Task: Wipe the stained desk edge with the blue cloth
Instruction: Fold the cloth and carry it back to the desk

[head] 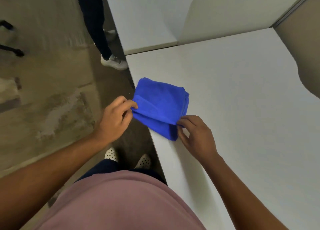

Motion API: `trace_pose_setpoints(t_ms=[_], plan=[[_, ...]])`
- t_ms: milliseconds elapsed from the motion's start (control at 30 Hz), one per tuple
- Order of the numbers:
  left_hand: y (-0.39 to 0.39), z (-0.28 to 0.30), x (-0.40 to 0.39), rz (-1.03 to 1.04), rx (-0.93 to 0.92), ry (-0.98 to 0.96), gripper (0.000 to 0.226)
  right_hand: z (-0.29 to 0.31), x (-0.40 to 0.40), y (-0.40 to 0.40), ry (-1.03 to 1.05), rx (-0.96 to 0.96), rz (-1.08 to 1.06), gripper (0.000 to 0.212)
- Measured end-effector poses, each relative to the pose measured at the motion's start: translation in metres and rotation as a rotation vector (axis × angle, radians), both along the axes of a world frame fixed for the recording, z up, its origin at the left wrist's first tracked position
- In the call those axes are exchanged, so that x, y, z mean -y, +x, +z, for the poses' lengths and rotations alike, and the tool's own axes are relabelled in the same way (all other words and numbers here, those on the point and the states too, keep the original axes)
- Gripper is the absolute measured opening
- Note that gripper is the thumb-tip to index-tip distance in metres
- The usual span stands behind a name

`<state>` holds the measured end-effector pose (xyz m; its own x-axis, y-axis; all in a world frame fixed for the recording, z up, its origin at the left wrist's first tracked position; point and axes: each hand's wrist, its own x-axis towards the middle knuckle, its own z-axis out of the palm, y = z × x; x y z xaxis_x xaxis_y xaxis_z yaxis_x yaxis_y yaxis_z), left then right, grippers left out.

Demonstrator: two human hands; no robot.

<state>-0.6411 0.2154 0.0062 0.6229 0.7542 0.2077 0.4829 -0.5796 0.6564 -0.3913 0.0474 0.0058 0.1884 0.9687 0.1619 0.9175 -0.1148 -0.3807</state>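
The desk (233,100) lies bare right of the blue cloth (159,107); a bystander's shoe (114,62) stands by its far-left corner.

The blue cloth (160,107) looks like soft, fuzzy, matt microfibre, folded in thick layers. The desk (242,108) has a smooth, pale laminate-like top with a faint sheen. The floor (43,91) looks matt, mottled and patchily worn

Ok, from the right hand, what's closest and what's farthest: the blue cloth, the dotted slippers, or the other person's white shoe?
From the right hand:
1. Blue cloth, pinched at its corner, on the desk edge.
2. Dotted slippers, on the floor below the desk.
3. White shoe, far up along the desk's side.
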Motion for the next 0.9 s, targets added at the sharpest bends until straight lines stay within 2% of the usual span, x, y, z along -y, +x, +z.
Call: trace_pose_setpoints(t_ms=[67, 267, 433, 500, 667, 700, 800, 900], plan=[[-0.002, -0.001, -0.001, -0.023, -0.005, -0.021, 0.021, -0.001, 0.010, -0.006, 0.032, 0.039, 0.014, 0.013], [-0.005, -0.009, -0.006, -0.054, 0.001, -0.146, 0.018, -0.018, 0.027, -0.033, -0.137, 0.046, 0.041, 0.010], [-0.009, -0.009, -0.023, -0.171, 0.012, -0.178, 0.019, -0.019, 0.026, -0.054, -0.240, 0.030, -0.096, 0.043], [-0.005, -0.005, -0.033, -0.238, 0.021, -0.157, 0.015, -0.019, 0.022, -0.060, -0.254, 0.016, -0.147, 0.048], [0.019, 0.020, -0.065, -0.352, -0.025, -0.138, 0.025, -0.011, 0.007, -0.067, -0.282, -0.050, -0.291, 0.064], [0.025, 0.026, -0.073, -0.382, -0.046, -0.143, 0.025, -0.010, 0.003, -0.068, -0.277, -0.043, -0.297, 0.060], [0.044, 0.045, -0.095, -0.461, -0.102, -0.211, 0.022, 0.001, -0.007, -0.069, -0.190, -0.112, -0.367, 0.029], [0.064, 0.065, -0.122, -0.483, -0.080, -0.282, 0.018, 0.033, -0.020, -0.057, -0.078, -0.453, -0.585, 0.013]])
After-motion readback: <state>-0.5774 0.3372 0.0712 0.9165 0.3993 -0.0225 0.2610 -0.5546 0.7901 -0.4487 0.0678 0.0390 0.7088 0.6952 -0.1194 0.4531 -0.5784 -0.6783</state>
